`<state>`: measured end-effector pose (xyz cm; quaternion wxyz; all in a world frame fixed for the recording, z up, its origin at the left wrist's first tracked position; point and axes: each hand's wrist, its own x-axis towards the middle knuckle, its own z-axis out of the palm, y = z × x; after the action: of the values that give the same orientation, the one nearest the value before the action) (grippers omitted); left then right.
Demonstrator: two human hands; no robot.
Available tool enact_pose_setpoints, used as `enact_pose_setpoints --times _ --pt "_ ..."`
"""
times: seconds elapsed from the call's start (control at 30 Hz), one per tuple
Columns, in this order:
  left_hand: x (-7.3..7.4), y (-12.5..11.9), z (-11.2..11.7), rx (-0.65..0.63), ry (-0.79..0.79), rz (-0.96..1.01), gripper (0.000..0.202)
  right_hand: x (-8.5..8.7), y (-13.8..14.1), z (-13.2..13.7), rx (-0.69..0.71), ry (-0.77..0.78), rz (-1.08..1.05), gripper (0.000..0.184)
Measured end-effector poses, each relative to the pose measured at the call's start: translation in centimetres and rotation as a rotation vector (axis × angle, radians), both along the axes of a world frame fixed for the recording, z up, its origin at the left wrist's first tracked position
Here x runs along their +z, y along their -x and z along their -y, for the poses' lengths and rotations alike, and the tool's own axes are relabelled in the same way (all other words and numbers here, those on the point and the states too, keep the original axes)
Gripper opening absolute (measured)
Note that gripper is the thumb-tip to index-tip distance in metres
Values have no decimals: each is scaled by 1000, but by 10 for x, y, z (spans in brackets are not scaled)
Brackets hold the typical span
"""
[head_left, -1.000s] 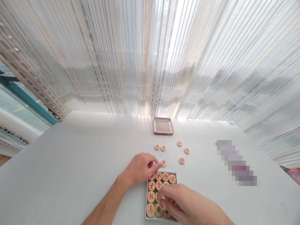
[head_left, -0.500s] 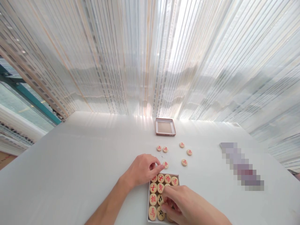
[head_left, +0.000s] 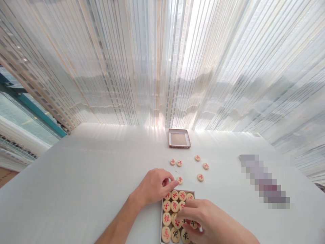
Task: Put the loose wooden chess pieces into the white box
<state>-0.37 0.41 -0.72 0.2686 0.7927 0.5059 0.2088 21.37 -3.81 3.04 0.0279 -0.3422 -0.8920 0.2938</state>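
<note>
A shallow white box (head_left: pixel 161 212) near the table's front edge holds several round wooden chess pieces with red and black characters. My right hand (head_left: pixel 203 217) lies over the box's right side, fingers curled down onto the pieces, pinching a piece (head_left: pixel 183 221). My left hand (head_left: pixel 154 184) rests on the table at the box's far left corner, fingers curled, its forefinger touching a loose red-marked piece (head_left: pixel 180 180).
Several more loose red-marked pieces (head_left: pixel 200 177) lie scattered beyond the box. A small empty box lid (head_left: pixel 179 138) sits farther back on the white table (head_left: pixel 88 176). A blurred-out patch lies at the right. Striped curtains hang behind the table.
My right hand has slid a little to the right inside the box, uncovering more pieces. My left hand has stayed by the loose piece.
</note>
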Motion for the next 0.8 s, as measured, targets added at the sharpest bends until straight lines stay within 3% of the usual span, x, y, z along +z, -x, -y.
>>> enact_pose_setpoints --times 0.13,0.43,0.8 --pt "1 0 1 6 1 4 37 -8 -1 0 13 21 -9 43" --pt "1 -1 1 12 2 6 38 -25 6 -1 74 -162 -55 16" --pt "1 -1 0 13 0 -3 38 -41 7 -1 63 -242 -89 12"
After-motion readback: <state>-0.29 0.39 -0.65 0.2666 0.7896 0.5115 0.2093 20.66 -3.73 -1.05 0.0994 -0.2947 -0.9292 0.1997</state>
